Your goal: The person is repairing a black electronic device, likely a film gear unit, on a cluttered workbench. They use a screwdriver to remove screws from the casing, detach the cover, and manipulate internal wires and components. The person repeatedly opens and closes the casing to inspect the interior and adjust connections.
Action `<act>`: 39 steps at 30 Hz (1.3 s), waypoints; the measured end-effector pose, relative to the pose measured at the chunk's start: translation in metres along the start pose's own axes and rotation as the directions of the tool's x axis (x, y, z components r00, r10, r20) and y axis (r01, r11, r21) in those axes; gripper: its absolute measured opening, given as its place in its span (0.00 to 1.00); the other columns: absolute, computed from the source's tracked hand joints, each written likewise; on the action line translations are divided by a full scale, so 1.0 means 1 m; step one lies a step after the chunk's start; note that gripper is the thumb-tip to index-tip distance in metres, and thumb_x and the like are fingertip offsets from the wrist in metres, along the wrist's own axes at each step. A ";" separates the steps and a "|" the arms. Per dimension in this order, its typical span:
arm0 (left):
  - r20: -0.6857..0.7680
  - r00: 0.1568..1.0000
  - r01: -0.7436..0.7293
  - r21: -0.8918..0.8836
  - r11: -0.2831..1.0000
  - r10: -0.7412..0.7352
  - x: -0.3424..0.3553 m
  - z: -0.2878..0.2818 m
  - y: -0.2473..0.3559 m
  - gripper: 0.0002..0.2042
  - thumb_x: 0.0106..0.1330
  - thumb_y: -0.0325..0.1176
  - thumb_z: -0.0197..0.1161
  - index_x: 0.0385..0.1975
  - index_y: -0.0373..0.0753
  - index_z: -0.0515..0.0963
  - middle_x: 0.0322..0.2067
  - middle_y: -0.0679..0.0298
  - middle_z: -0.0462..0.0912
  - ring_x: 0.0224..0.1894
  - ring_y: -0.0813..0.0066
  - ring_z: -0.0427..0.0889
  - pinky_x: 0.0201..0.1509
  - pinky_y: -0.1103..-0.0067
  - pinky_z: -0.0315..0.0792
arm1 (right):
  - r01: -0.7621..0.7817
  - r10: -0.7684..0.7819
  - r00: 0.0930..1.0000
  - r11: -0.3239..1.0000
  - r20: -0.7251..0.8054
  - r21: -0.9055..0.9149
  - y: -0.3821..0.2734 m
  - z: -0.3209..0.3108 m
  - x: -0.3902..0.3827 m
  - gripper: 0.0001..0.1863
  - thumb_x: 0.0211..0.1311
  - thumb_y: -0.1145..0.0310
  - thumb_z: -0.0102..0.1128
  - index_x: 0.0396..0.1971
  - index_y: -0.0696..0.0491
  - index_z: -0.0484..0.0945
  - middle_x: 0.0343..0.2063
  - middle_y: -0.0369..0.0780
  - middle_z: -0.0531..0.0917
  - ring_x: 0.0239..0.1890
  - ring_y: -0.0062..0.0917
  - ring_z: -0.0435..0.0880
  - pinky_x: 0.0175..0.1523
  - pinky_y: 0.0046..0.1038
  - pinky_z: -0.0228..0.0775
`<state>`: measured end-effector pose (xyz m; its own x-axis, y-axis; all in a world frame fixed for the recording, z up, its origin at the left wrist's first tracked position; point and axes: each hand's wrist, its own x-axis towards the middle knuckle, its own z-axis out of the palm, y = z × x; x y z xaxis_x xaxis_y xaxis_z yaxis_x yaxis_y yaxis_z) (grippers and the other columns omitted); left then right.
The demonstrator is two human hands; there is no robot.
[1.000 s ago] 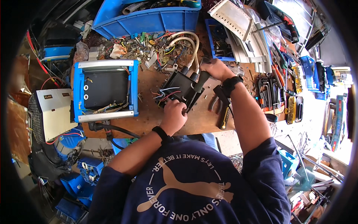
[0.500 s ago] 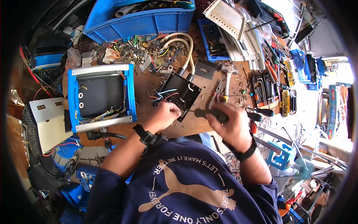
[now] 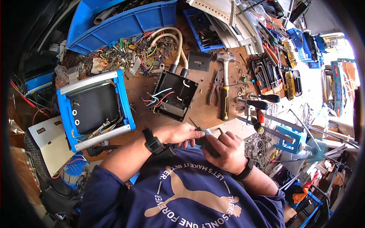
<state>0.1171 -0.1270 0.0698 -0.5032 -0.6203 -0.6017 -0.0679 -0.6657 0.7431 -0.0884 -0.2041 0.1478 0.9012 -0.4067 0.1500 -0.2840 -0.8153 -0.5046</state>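
My right hand point(image 3: 229, 152) is closed round the dark handle of a screwdriver point(image 3: 210, 147), its thin shaft pointing up and left. My left hand point(image 3: 176, 133) meets it where shaft and handle join, fingers bent against the tool; anything small between them is hidden. Both hands are close to my body at the table's front edge. Beyond them lies an open black box point(image 3: 175, 95) with red, white and blue wires sticking out on its left. Two thick pale cables point(image 3: 180, 41) run from its far side.
Left of the box stands a blue-framed case point(image 3: 127, 102) with silver bars. To the right lie red-handled pliers point(image 3: 213, 91), a hammer point(image 3: 225, 87) and a hex key set point(image 3: 266, 76). Behind are scattered scraps point(image 3: 125, 60) and a blue crate point(image 3: 125, 24).
Both hands have drawn back from the black box toward my body and come together at the screwdriver. The whole view has shifted, moving the bench things left and slightly up in the picture.
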 end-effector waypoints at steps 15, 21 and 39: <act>-0.672 0.733 -0.647 -0.640 0.414 0.108 -0.032 0.044 0.087 0.16 0.71 0.33 0.56 0.57 0.38 0.71 0.42 0.59 0.81 0.42 0.69 0.81 0.50 0.70 0.74 | 0.037 -0.046 0.998 0.984 0.049 0.174 -0.009 -0.041 0.043 0.38 0.43 0.60 0.74 0.58 0.51 0.72 0.48 0.51 0.76 0.46 0.45 0.79 0.48 0.38 0.75; -0.810 0.580 -0.698 -0.444 0.562 0.082 -0.063 0.051 0.083 0.12 0.68 0.29 0.59 0.49 0.34 0.73 0.31 0.61 0.81 0.34 0.74 0.80 0.42 0.78 0.75 | 0.086 -0.193 0.959 0.895 0.207 0.438 0.000 -0.056 0.043 0.36 0.49 0.63 0.72 0.60 0.51 0.70 0.40 0.46 0.78 0.38 0.43 0.81 0.43 0.39 0.75; -0.753 0.658 0.320 0.300 0.899 0.017 -0.060 0.040 -0.050 0.16 0.64 0.37 0.62 0.44 0.30 0.77 0.40 0.43 0.82 0.45 0.46 0.82 0.47 0.62 0.73 | -0.335 0.305 0.914 0.939 0.269 0.073 0.070 0.006 -0.035 0.21 0.52 0.63 0.68 0.47 0.55 0.80 0.31 0.43 0.81 0.34 0.38 0.82 0.41 0.36 0.73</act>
<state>0.1161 -0.0402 0.0805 0.3167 -0.7319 -0.6033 -0.4802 -0.6722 0.5635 -0.1380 -0.2449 0.1023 0.8249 -0.5092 -0.2453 -0.5446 -0.5997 -0.5864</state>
